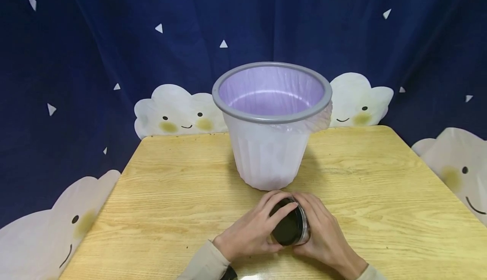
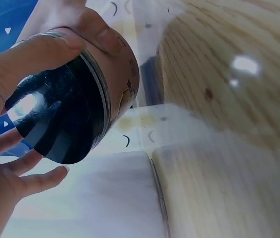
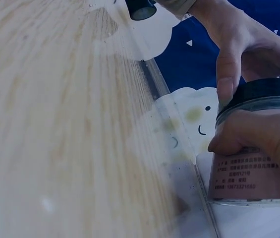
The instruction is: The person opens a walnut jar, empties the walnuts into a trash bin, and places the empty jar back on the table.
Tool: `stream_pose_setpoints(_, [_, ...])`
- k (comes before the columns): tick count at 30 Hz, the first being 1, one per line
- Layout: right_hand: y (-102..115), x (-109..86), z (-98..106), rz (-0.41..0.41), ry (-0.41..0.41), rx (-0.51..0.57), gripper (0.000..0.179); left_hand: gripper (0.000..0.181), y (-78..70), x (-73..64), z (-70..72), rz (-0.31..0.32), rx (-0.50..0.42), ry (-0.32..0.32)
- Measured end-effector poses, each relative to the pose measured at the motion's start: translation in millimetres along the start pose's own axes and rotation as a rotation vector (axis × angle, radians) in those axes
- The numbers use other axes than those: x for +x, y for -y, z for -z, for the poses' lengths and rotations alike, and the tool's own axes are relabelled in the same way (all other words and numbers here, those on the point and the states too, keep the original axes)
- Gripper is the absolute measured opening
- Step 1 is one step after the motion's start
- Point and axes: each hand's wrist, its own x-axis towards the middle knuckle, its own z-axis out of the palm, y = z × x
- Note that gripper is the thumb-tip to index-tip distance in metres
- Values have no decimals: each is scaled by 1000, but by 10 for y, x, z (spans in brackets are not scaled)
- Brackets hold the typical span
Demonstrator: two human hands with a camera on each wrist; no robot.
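Note:
Both hands hold a jar [image 3: 251, 173] low over the near part of the table, tilted in the head view. It has a black lid [image 1: 287, 227], a clear body and a pinkish label with dark print. My left hand [image 1: 253, 227] grips the lid, its thumb and fingers spread around the edge. On the other side, my right hand [image 1: 323, 231] is wrapped around the body just below the lid. The right thumb lies across the label in the right wrist view. Much of the body is hidden by the hands in the head view.
Just beyond the hands a white bin [image 1: 268, 153] with a grey rim [image 1: 272, 118] stands on the wooden table [image 1: 171, 187]. A thin plastic liner [image 1: 321, 119] hangs out at its right. Behind the table hangs a dark blue curtain [image 1: 243, 14] with white clouds.

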Motion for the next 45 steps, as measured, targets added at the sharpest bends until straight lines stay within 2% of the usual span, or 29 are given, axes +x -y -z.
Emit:
stream_pose_setpoints(31, [-4, 6, -21, 14, -25, 7, 116, 101, 1, -15, -4, -10, -9, -10])
stream_pose_setpoints(36, [-11, 2, -25, 20, -32, 9, 117, 106, -5, -12, -13, -9, -15, -3])
stream_pose_setpoints(45, [5, -12, -13, -8, 0, 6, 116, 106, -9, -6, -15, -1, -3, 6])
